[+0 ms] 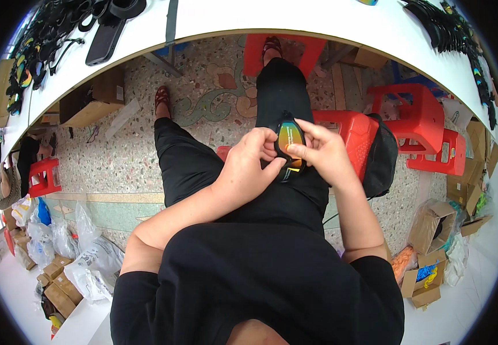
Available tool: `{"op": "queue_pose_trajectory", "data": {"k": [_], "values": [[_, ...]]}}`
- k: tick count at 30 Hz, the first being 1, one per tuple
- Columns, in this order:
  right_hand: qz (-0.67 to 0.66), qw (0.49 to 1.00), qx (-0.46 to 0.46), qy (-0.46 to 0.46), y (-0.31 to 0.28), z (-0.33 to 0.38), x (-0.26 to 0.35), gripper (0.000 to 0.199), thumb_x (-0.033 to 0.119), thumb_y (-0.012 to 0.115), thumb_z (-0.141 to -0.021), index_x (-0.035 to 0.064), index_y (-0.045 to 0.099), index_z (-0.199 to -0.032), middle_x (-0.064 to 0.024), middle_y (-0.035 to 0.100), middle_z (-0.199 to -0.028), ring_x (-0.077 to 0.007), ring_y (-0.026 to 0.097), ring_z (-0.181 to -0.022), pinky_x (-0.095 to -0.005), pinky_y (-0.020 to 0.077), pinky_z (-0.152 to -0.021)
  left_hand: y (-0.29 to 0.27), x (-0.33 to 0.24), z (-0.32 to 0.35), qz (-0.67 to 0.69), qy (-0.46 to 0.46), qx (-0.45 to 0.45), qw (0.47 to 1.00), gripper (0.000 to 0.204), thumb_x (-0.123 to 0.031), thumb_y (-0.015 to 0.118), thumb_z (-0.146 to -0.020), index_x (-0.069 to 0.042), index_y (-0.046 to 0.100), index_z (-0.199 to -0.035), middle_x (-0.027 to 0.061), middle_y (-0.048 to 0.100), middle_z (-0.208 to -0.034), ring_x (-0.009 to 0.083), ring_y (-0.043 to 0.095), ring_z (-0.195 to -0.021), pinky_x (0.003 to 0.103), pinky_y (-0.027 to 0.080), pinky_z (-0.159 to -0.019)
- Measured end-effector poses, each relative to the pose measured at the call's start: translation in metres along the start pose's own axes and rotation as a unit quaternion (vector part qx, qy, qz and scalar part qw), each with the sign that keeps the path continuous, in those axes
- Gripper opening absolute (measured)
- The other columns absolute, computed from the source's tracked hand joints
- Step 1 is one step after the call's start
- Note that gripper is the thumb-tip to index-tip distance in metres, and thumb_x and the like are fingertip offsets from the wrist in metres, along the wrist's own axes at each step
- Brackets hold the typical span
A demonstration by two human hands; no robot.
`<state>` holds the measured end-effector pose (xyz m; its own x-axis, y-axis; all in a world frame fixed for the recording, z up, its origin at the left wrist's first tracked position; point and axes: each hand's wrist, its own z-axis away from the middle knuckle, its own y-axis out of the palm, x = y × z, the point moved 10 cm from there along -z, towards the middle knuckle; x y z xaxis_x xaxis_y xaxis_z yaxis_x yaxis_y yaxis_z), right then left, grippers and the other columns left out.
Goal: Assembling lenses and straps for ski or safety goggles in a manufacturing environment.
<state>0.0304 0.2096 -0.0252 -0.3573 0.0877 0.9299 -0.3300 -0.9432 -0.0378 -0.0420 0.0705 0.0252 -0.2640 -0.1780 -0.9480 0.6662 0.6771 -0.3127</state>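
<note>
Over my right thigh I hold a pair of goggles (pixel 289 135) with a black frame and a mirrored lens shading from green to orange. My left hand (pixel 251 160) pinches the frame's left side, its fingers curled and thumb near the lower edge. On the other side, my right hand (pixel 322 150) grips the rim, with its thumb lying across the lens. The goggles are tilted upright, and my fingers cover part of both edges. Below the lens, a second orange shiny part shows close to my left thumb; I cannot make out what it belongs to.
A white table (pixel 220 16) curves across the far side, bearing a phone (pixel 104 43) and piles of black goggles (pixel 33 43). Red stools (pixel 408 115) stand at the right, with a black bag (pixel 382 158) on the nearest. Cardboard boxes (pixel 433 227) and plastic bags (pixel 95 264) line both sides.
</note>
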Motion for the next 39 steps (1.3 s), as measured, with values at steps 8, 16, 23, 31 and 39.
{"op": "queue_pose_trajectory", "data": {"k": [8,16,23,31,39], "values": [[0.099,0.943,0.316,0.027,0.063,-0.035,0.03,0.054,0.019,0.084,-0.078,0.0082,0.067,-0.127,0.005,0.054,-0.07,-0.0038,0.05,-0.064,-0.0229,0.0427,-0.055,-0.031,-0.045,0.007,-0.299,0.25,0.058,0.919,0.052,-0.029,0.088,-0.063,-0.008,0.06,-0.1,0.0062,0.059,-0.086,0.025,0.06,-0.07,0.037,0.049,-0.06],[0.082,0.962,0.261,-0.019,0.071,-0.026,-0.004,0.029,0.015,0.088,-0.072,-0.0003,0.072,-0.09,0.0027,0.059,-0.074,-0.0055,0.053,-0.069,-0.0247,0.0448,-0.063,-0.012,-0.018,0.012,-0.188,0.191,0.146,0.952,0.066,-0.034,0.08,-0.076,-0.003,0.052,-0.128,0.0168,0.056,-0.112,0.0339,0.06,-0.103,0.041,0.052,-0.087],[0.252,0.906,0.011,-0.339,0.031,0.049,0.046,0.035,0.016,0.084,-0.073,0.0025,0.072,-0.103,-0.0104,0.064,-0.089,-0.0257,0.061,-0.079,-0.0332,0.0504,-0.07,-0.003,0.017,0.019,-0.285,0.143,0.076,0.945,0.045,-0.041,0.072,-0.083,-0.001,0.067,-0.103,0.0124,0.064,-0.089,0.0297,0.066,-0.083,0.039,0.055,-0.073],[0.376,0.811,-0.022,-0.448,0.05,0.077,0.051,0.031,0.005,0.08,-0.071,-0.0029,0.068,-0.099,-0.0093,0.06,-0.085,-0.0251,0.058,-0.072,-0.0344,0.0502,-0.062,0.003,0.022,0.02,-0.298,0.112,0.068,0.945,0.04,-0.04,0.072,-0.084,-0.001,0.069,-0.09,0.0119,0.063,-0.078,0.029,0.067,-0.073,0.039,0.055,-0.063],[0.329,0.838,-0.022,-0.435,0.04,0.077,0.045,0.031,0.004,0.081,-0.071,-0.0019,0.068,-0.099,-0.0097,0.061,-0.086,-0.0259,0.059,-0.073,-0.0352,0.0505,-0.064,0.007,0.014,0.028,-0.316,0.131,0.066,0.938,0.051,-0.05,0.07,-0.083,-0.001,0.067,-0.096,0.0114,0.061,-0.082,0.0285,0.066,-0.076,0.038,0.055,-0.066]]}}
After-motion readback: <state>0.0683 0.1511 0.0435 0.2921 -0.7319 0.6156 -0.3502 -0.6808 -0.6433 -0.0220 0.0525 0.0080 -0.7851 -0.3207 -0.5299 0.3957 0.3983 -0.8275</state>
